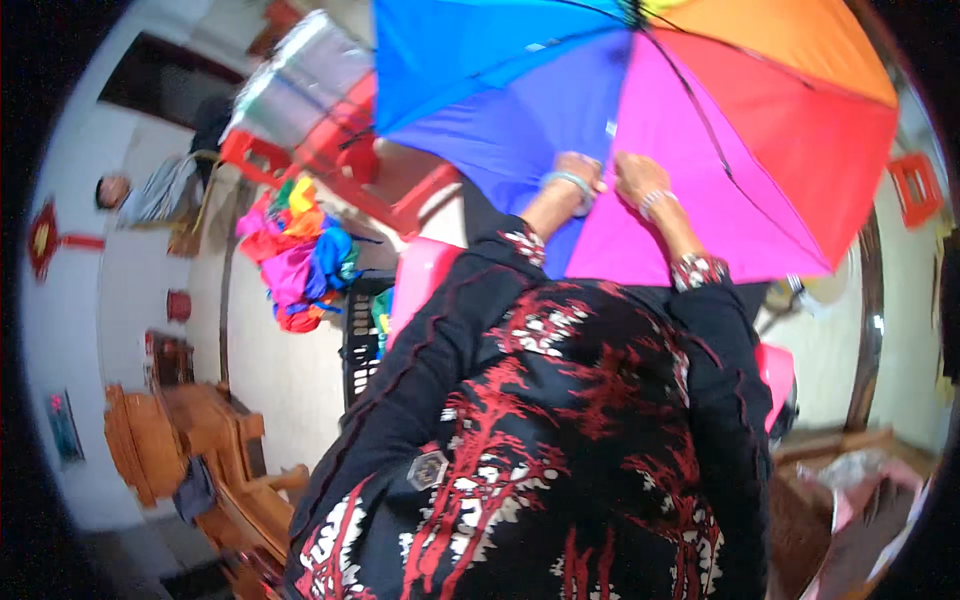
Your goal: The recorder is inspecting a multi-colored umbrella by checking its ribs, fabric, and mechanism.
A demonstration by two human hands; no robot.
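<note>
A rainbow umbrella (690,120) is spread open in front of me, its inside facing me, with thin dark ribs running out from the hub at the top. My left hand (578,180) is closed at the purple panel, a pale bangle on its wrist. Just beside it, my right hand (642,182) is closed at the pink panel and wears a beaded bracelet. Both grip the canopy close to the seam between purple and pink. The fingertips are blurred, so any small part pinched there cannot be made out.
To the left lies a heap of colorful cloth (300,255) by a black plastic crate (360,340). Behind it stands a red stool (400,195). Wooden furniture (210,440) is at lower left, a person (160,190) farther back. Another red stool (912,190) stands at far right.
</note>
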